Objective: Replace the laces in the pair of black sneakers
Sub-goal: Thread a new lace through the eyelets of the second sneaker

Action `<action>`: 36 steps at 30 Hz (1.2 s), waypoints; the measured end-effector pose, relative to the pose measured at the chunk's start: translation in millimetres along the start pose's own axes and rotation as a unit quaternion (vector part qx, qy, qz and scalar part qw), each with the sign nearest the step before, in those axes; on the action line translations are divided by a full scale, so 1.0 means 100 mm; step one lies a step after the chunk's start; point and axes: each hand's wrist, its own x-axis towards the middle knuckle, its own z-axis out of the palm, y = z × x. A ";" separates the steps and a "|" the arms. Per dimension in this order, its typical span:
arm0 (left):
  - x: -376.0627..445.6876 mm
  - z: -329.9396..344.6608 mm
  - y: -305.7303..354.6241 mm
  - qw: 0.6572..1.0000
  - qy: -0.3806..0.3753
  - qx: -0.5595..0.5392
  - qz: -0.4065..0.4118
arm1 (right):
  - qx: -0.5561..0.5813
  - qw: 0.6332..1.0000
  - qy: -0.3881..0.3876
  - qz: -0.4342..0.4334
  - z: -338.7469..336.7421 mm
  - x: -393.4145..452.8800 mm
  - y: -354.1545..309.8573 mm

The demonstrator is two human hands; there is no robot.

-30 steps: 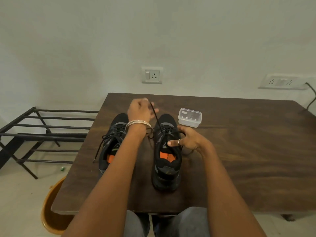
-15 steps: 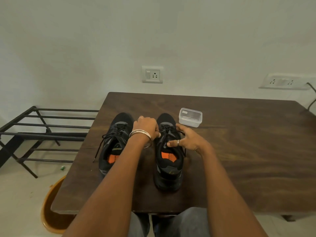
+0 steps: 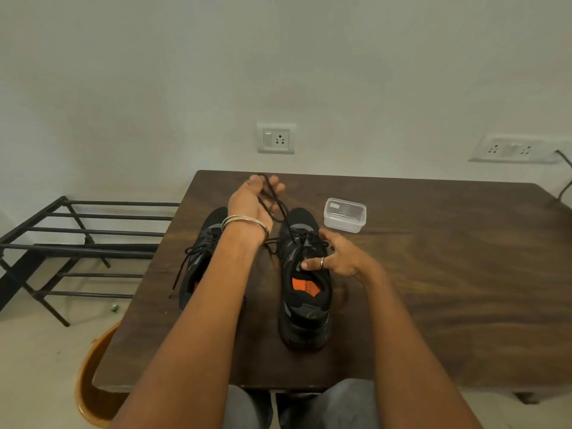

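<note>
Two black sneakers stand side by side on the dark wooden table (image 3: pixel 448 274), toes pointing away from me. The right sneaker (image 3: pixel 305 308) shows an orange insole. My left hand (image 3: pixel 252 201) is raised past the shoes' toes and pinches a black lace (image 3: pixel 280 209) that runs down to the right sneaker's eyelets. My right hand (image 3: pixel 335 255) grips the right sneaker's upper, thumb on the tongue edge and fingers on the outer side. The left sneaker (image 3: pixel 201 261) is partly hidden by my left forearm; its lace hangs loose toward the table's left edge.
A small clear plastic box (image 3: pixel 344 215) with a lid stands just right of the shoes' toes. A black metal rack (image 3: pixel 77 243) stands on the floor to the left. An orange bucket (image 3: pixel 93 376) sits under the table's near left corner. Wall sockets (image 3: pixel 276 138) behind.
My left hand went from low at the right sneaker's eyelets up and away, drawing a length of lace out with it. My right hand stayed on the right sneaker.
</note>
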 end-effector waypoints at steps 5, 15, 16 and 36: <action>0.02 -0.04 -0.06 0.988 -0.017 0.151 0.039 | -0.001 1.000 -0.006 0.004 -0.01 -0.13 -0.11; 0.07 -0.20 -0.24 0.576 -0.097 0.811 0.040 | -0.050 0.999 0.003 -0.010 -0.01 -0.14 -0.13; 0.07 -0.21 -0.24 0.610 -0.081 0.787 0.043 | -0.042 0.999 0.001 -0.010 -0.01 -0.15 -0.13; 0.04 -0.37 -0.23 0.847 0.065 0.528 0.009 | 0.029 0.999 -0.016 -0.015 -0.02 -0.24 -0.21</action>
